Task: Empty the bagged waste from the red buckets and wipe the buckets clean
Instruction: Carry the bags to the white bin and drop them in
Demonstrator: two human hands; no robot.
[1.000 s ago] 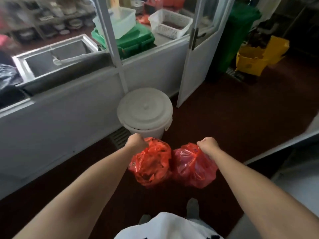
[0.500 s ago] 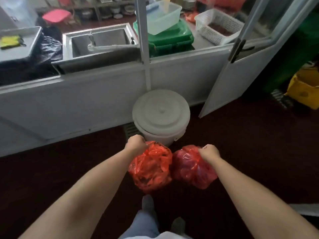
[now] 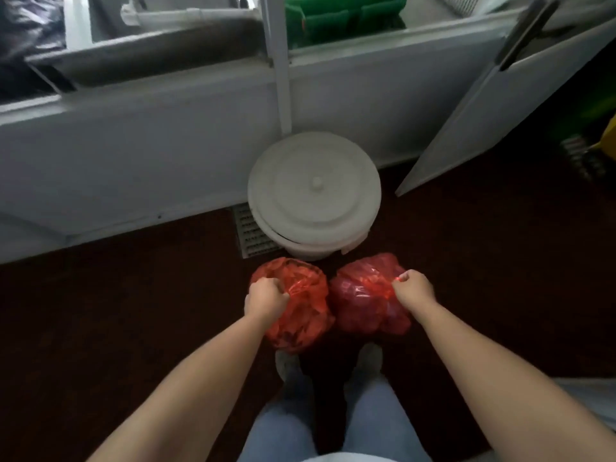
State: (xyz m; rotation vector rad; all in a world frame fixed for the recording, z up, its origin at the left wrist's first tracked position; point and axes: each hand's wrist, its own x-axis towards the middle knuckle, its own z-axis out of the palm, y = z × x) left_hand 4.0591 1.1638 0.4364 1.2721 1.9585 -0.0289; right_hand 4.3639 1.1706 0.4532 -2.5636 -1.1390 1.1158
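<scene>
**Item 1 — left grip** [image 3: 265,296]: fist closed round the gathered neck of an orange-red translucent plastic waste bag [image 3: 300,325]. The bag is full and appears to hang above the person's grey shoes [image 3: 286,361].

**Item 2 — right grip** [image 3: 415,290]: fist closed on the bunched top of a darker red translucent plastic waste bag [image 3: 363,311], which hangs beside the first and touches it.

**Location:** both bags are just in front of a round white plastic bin with its lid on [image 3: 315,191]. No red buckets are in view.

**Risks, as judged:**
- The lid is shut and both grips are occupied, so one bag must be set down or both held in one fist. A slip there would drop a load.
- The film looks thin and the bags are packed, so the neck may stretch or tear under the weight.
- Whether the necks are knotted cannot be told. If they are loose, tipping a bag would spill the contents.
- Anything spilled near the slotted metal floor grate [image 3: 251,233] could fall through it.

**Surface:** dark red-brown floor [image 3: 116,328], with the grate at the left of the bin's base.

**Room:**
- A pale grey low partition wall [image 3: 133,145] stands behind the bin, with a white upright post [image 3: 281,78].
- Beyond the wall are a green plastic crate [image 3: 343,18] and a black plastic sack [image 3: 26,28].
- A white door [image 3: 500,111] stands open at right.
</scene>
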